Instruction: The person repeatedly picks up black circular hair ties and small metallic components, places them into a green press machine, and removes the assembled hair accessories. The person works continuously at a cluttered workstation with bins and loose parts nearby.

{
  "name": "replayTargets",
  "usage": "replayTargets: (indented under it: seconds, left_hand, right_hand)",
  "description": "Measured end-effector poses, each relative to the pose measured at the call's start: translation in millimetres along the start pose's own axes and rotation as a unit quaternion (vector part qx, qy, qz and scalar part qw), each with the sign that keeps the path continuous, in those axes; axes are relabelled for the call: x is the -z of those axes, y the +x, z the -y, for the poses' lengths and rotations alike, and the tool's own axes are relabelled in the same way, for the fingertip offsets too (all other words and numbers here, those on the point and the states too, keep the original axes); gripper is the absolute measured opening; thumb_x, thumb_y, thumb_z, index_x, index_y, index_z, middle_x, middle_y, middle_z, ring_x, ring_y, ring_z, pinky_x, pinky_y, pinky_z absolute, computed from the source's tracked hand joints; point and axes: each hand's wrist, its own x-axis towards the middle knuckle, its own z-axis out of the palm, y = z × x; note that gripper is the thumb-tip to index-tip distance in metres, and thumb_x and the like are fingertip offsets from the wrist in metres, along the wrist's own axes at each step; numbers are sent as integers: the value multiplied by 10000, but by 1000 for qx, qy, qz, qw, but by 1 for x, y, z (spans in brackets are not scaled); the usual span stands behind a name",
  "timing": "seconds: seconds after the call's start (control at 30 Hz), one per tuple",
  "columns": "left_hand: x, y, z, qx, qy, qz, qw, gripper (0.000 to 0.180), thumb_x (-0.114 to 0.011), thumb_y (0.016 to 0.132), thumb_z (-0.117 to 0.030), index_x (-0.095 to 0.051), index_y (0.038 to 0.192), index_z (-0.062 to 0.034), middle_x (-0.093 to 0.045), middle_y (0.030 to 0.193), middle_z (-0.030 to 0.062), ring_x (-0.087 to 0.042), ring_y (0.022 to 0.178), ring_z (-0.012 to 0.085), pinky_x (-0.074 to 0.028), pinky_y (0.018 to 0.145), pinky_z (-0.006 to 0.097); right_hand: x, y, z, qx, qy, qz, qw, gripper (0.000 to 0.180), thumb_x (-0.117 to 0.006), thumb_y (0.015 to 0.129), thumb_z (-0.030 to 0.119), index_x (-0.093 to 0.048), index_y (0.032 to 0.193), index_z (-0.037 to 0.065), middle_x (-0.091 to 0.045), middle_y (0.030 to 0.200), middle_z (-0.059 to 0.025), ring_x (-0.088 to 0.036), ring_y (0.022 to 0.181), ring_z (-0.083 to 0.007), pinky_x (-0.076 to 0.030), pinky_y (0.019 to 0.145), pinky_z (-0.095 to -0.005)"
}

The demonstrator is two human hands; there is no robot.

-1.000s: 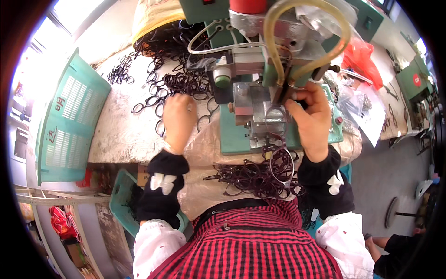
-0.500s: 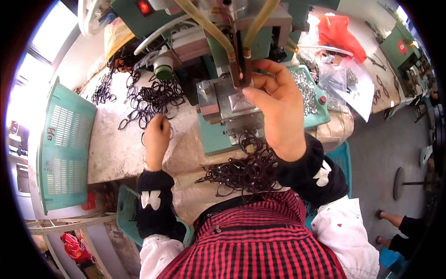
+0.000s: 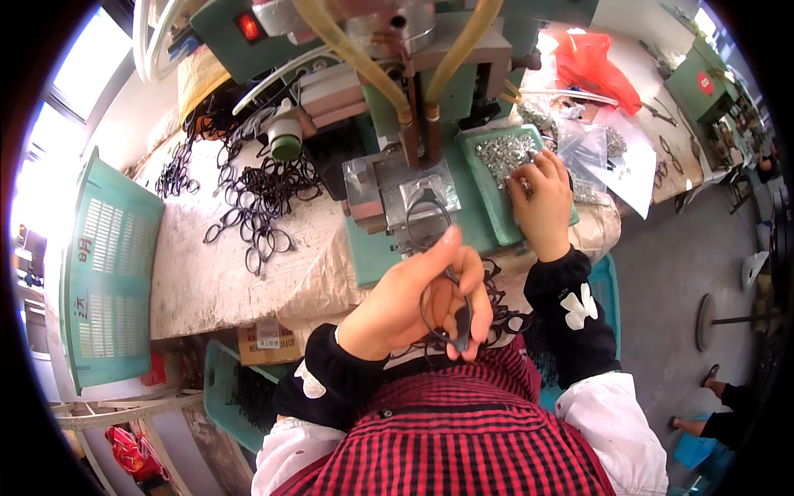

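Close to the chest, left hand [image 3: 411, 304] fingers clamped on a black eyeglass frame [image 3: 443, 304], held above lap pile. Right hand [image 3: 543, 202] fingertips pinched together in small metal parts [image 3: 504, 153] in green tray [image 3: 495, 217], beside press machine [image 3: 397, 66]. More frames [image 3: 260, 194] loose on bench, left.

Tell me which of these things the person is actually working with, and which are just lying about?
In use:
left hand holding a black eyeglass frame
right hand reaching into the green tray of small metal parts
green press machine with a frame on its plate

Lying about:
pile of black frames on the bench
green plastic crate
red plastic bag
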Motion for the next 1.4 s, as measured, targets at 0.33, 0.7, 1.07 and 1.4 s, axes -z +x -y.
replayTargets:
  seconds: [0.33, 0.7, 1.07, 1.4]
  left_hand:
    - [-5, 8, 9, -42, -58, -53, 996, 531, -283, 1087, -583, -448, 914, -109, -692, 762, 213, -688, 577, 332, -480, 395, 326]
    - [59, -53, 34, -322, 144, -363, 863, 226, -684, 972, -105, -578, 1156, -27, -705, 964, 105, -706, 821, 183, -578, 669, 277]
    - [221, -43, -26, -289, 604, -449, 592, 303, -723, 789, -87, -650, 1064, 18, -623, 1043, 159, -636, 948, 319, -520, 853, 369]
    - [221, -54, -51, -228, 667, -362, 610, 271, -776, 774, -129, -666, 979, 10, -655, 873, 140, -651, 824, 262, -526, 757, 346]
  right_hand:
    - [6, 17, -7, -80, 137, 11, 987, 115, -711, 892, 128, -677, 924, 23, -688, 890, -141, -662, 836, -329, -512, 763, -393]
    - [12, 5, -1, -70, 121, 35, 990, 102, -636, 848, 60, -546, 851, 11, -570, 747, -82, -556, 709, -184, -476, 715, -319]
    - [1, 9, 10, -142, 241, 65, 958, 177, -643, 1003, 101, -722, 1131, 9, -697, 934, -10, -605, 833, -82, -472, 770, -231]
    - [15, -15, -3, -202, 315, 27, 927, 138, -653, 994, 71, -702, 1102, 0, -696, 1004, -5, -599, 885, -75, -471, 822, -218]
